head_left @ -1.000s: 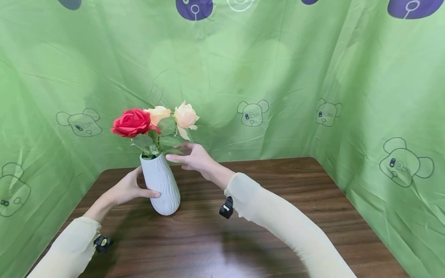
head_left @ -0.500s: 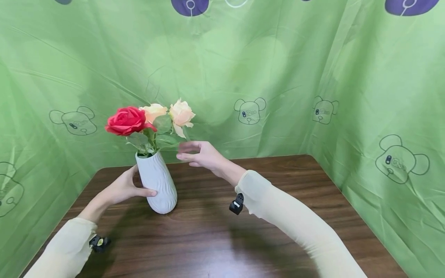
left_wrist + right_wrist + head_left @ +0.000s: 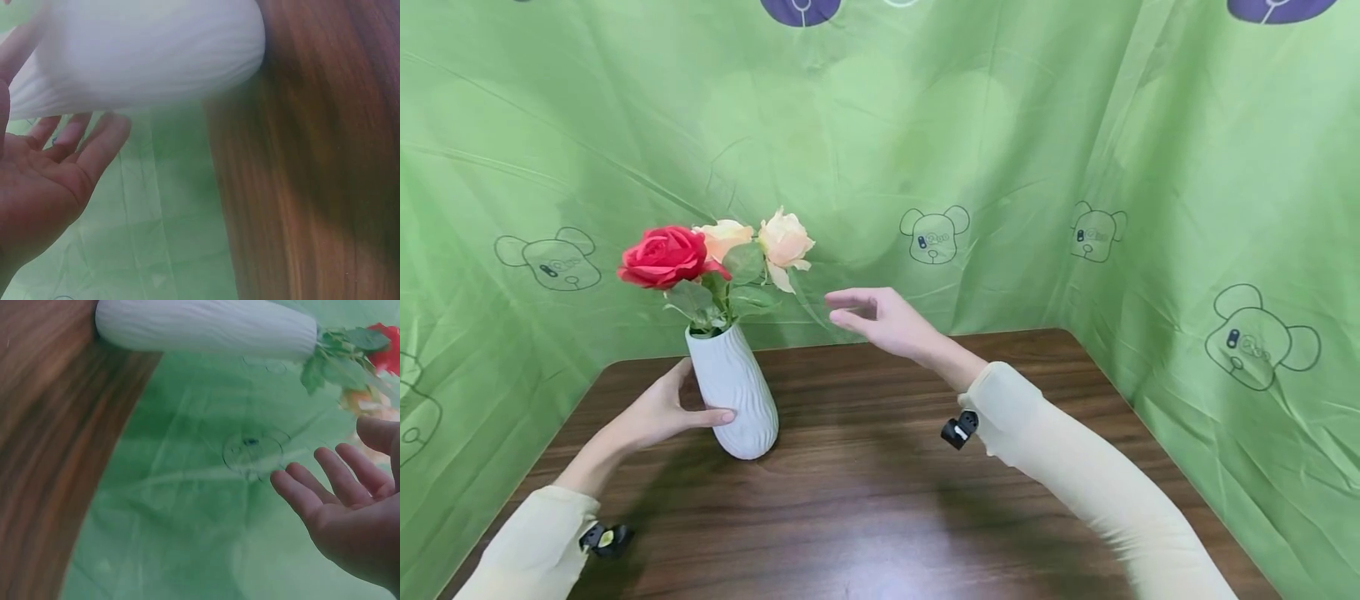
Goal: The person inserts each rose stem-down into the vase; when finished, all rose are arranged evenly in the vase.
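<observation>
A white vase with wavy ridges stands on the wooden table, left of the middle. It holds a red rose, a pale yellow rose and a pale pink rose with green leaves. My left hand grips the vase from the left, thumb on its near side and fingers going behind it; the left wrist view shows those fingers against the vase wall. To the right of the flowers my right hand hovers above the table, holding nothing, its fingers loosely extended.
The brown wooden table reaches back to a green cloth backdrop printed with bear heads, which encloses the left, back and right sides. A black strap piece hangs at the right cuff, another at the left.
My right hand has drawn away to the right from beside the vase mouth and flowers. My left hand has stayed on the vase. The head view has shifted slightly.
</observation>
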A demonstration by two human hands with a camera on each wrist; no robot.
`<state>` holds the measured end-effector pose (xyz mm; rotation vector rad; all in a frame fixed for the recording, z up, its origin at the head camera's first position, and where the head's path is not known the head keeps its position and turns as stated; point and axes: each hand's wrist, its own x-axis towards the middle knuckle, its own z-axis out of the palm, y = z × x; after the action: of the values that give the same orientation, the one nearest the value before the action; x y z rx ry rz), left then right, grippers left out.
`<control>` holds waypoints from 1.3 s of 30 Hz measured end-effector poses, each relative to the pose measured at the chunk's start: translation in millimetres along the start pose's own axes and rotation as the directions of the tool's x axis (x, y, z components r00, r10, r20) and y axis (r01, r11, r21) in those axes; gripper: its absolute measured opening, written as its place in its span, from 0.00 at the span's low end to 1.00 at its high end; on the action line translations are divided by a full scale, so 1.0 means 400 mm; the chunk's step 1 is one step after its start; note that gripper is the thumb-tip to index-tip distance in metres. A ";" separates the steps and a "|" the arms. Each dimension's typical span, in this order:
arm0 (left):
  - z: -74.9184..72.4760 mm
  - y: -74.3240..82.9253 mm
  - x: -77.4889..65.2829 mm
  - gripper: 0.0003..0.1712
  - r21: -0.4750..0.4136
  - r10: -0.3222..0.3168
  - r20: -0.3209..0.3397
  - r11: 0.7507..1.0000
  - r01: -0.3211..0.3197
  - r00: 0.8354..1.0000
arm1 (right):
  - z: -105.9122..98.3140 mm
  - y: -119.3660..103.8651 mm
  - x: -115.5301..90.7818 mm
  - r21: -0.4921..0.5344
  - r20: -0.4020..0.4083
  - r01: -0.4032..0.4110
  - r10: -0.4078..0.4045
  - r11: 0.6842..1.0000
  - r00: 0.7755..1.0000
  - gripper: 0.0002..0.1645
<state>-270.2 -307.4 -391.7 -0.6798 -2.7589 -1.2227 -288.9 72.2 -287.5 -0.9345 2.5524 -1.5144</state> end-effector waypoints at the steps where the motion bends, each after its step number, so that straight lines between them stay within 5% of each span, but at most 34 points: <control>1: -0.002 0.003 -0.002 0.48 0.011 -0.001 -0.002 1.000 0.001 1.000 | -0.012 0.000 -0.007 -0.031 -0.015 0.007 -0.008 0.999 1.000 0.26; 5: -0.015 0.017 -0.011 0.51 0.040 -0.015 -0.020 0.999 0.015 1.000 | -0.065 0.002 -0.043 -0.193 -0.067 0.070 -0.085 0.979 0.994 0.26; 7: -0.026 0.023 -0.017 0.52 0.055 -0.013 -0.044 0.998 0.015 0.999 | -0.089 0.003 -0.066 -0.336 -0.077 0.115 -0.150 0.935 0.986 0.26; 10: -0.045 0.034 -0.031 0.50 0.091 0.015 -0.093 0.996 -0.006 0.996 | -0.121 0.008 -0.109 -0.580 -0.085 0.150 -0.242 0.801 0.967 0.26; 13: -0.064 0.048 -0.052 0.44 0.141 0.063 -0.141 0.989 -0.043 0.988 | -0.149 0.019 -0.155 -0.733 -0.087 0.109 -0.252 0.671 0.964 0.28; 16: -0.080 0.060 -0.073 0.39 0.219 0.125 -0.191 0.972 -0.081 0.974 | -0.179 0.030 -0.195 -0.796 -0.108 0.032 -0.194 0.604 0.975 0.32; 19: -0.090 0.064 -0.084 0.37 0.349 0.181 -0.231 0.932 -0.093 0.956 | -0.211 0.046 -0.225 -0.827 -0.142 -0.055 -0.113 0.560 0.983 0.37; 21: -0.094 0.059 -0.086 0.37 0.465 0.201 -0.237 0.882 -0.070 0.950 | -0.233 0.062 -0.241 -0.848 -0.174 -0.119 -0.059 0.517 0.983 0.39; 25: -0.097 0.031 -0.089 0.40 0.628 0.184 -0.199 0.778 -0.019 0.962 | -0.276 0.105 -0.272 -0.873 -0.241 -0.227 0.021 0.432 0.970 0.42; 28: -0.099 0.005 -0.097 0.41 0.669 0.133 -0.182 0.743 0.024 0.974 | -0.298 0.143 -0.293 -0.860 -0.263 -0.275 0.088 0.431 0.961 0.42; 34: -0.101 -0.043 -0.112 0.41 0.715 0.014 -0.108 0.696 0.068 0.994 | -0.318 0.208 -0.329 -0.797 -0.229 -0.324 0.241 0.510 0.943 0.43; 39: -0.119 -0.052 -0.105 0.40 0.727 -0.054 -0.009 0.686 0.044 0.999 | -0.339 0.238 -0.353 -0.825 -0.221 -0.345 0.306 0.448 0.926 0.44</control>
<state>-247.0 -369.3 -382.5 -0.5076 -2.9113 -0.0276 -261.8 283.7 -330.7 -0.3131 3.2407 -0.0517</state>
